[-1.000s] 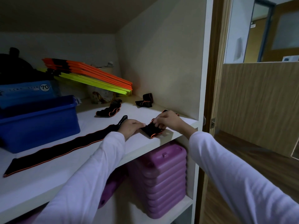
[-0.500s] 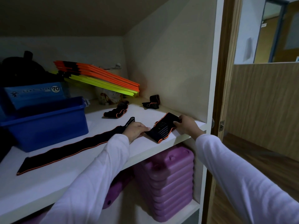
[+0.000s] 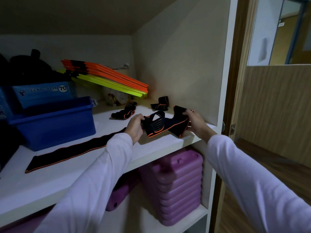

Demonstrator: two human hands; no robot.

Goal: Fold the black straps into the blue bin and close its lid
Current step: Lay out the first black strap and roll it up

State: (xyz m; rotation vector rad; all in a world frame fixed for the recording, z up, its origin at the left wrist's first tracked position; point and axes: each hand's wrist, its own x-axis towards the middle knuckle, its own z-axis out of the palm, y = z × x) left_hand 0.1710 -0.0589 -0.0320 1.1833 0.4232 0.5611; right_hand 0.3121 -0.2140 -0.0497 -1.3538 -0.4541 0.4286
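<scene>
A black strap with orange edging (image 3: 158,126) is lifted off the white shelf (image 3: 159,145) between both hands. My left hand (image 3: 135,126) grips its left end and my right hand (image 3: 194,121) pinches its right end near the cupboard wall. A long black strap (image 3: 70,149) lies flat on the shelf, running left from under my left wrist. Two folded straps rest further back: one (image 3: 124,112) mid-shelf, another (image 3: 160,103) by the wall. The open blue bin (image 3: 52,121) stands at the left; its lid (image 3: 40,93) appears to lean behind it.
Orange and yellow flat bars (image 3: 107,78) are stacked at the back. Dark bags (image 3: 25,68) sit at the rear left. Purple plastic cases (image 3: 175,185) fill the shelf below. A wooden door frame (image 3: 235,81) borders the cupboard on the right.
The strap lay on the shelf under my hands; now both hands have raised it and pulled its ends apart. The camera view shifted slightly left.
</scene>
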